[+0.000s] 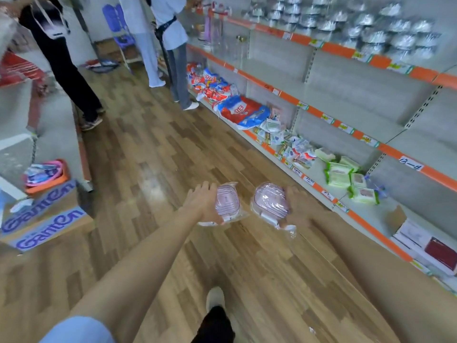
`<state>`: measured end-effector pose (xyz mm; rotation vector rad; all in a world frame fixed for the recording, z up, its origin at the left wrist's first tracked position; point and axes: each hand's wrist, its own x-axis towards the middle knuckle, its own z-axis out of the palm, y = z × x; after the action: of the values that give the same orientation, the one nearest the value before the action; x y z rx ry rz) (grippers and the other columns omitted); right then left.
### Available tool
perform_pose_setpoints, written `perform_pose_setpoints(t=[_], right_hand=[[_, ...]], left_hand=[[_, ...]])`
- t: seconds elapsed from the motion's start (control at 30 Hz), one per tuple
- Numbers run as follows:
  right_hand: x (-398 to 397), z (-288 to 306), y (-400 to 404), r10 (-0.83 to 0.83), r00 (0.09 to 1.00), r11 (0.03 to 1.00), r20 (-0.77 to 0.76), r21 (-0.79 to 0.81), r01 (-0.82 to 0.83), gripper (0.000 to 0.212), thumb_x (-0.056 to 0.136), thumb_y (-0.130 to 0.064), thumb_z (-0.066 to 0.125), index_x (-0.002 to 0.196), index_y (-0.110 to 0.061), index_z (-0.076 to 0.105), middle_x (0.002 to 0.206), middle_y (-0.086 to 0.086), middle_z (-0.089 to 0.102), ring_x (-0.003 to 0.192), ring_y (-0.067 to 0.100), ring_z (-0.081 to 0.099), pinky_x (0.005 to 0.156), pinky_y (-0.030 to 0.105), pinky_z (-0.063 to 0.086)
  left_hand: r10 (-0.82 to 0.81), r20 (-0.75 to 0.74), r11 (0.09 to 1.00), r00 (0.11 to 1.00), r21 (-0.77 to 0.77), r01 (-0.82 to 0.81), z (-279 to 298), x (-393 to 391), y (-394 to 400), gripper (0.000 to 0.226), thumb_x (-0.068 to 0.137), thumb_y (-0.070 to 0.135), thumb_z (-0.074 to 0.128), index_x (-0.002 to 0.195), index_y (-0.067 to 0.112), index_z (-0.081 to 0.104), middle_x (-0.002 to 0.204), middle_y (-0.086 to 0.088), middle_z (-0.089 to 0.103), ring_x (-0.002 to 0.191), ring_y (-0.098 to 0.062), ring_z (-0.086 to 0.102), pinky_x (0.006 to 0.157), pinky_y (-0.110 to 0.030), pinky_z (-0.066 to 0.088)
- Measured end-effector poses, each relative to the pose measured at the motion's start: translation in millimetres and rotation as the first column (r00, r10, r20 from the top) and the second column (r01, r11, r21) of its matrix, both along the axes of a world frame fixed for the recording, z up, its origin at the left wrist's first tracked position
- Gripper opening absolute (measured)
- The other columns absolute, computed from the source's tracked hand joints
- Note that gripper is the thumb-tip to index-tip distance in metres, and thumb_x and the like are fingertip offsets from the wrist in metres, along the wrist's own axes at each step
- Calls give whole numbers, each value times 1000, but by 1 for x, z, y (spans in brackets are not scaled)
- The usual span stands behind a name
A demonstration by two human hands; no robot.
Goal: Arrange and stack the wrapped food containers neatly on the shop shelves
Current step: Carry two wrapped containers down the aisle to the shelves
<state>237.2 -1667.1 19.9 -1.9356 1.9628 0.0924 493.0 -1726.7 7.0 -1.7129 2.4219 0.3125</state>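
Note:
My left hand grips a pink food container in clear plastic wrap, held out over the wooden floor. My right hand grips a second wrapped pink container just to the right of the first. The two containers are side by side and a little apart. The shop shelves with orange edges run along the right. Their middle tiers look largely bare, and wrapped metal bowls fill the top tier.
The lowest shelf holds red and blue bags, small packets and green wipe packs. Three people stand further down the aisle. Cardboard boxes and an orange basket sit at the left. My foot is on the floor below.

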Motion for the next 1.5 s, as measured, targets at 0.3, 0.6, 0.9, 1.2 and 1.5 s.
perform_pose_setpoints(t=[0.3,0.6,0.9,1.2,1.5], right_hand=[[-21,10,-193,-52,985,998,-163,-49,45,99,64,-41,78,140,-11,21,137,8,38,124,27,38,95,36,36],[-13,16,-369,-81,990,997,-119,6,83,99,65,-40,79,140,-9,21,138,10,36,125,28,34,97,37,37],[-11,-29,-560,-30,999,996,-25,84,32,103,62,-39,81,141,-11,22,135,8,39,126,28,36,97,34,39],[-24,-29,-784,-53,997,999,53,14,52,99,59,-37,80,138,-12,25,128,7,41,119,26,40,88,30,40],[-68,-43,-932,-131,991,991,31,37,130,109,56,-41,80,145,-15,21,130,6,43,120,25,42,85,30,38]], left_hand=[[-88,0,996,996,-23,88,-12,-13,-226,98,61,55,80,135,12,32,137,-7,36,127,-26,38,99,-40,34],[-128,-92,992,988,-8,128,-2,-18,-404,101,61,56,79,138,12,32,132,-6,37,119,-26,44,90,-38,37],[-22,3,997,1000,78,22,-33,2,-556,90,61,51,81,131,14,39,129,-4,41,119,-24,45,95,-33,36],[10,-18,999,1000,-50,-11,1,-23,-767,86,65,51,76,131,9,40,130,-6,44,120,-26,44,88,-29,33],[-15,-159,998,987,58,24,-36,-76,-929,105,57,50,84,138,9,32,135,-8,41,126,-27,40,100,-38,40]])
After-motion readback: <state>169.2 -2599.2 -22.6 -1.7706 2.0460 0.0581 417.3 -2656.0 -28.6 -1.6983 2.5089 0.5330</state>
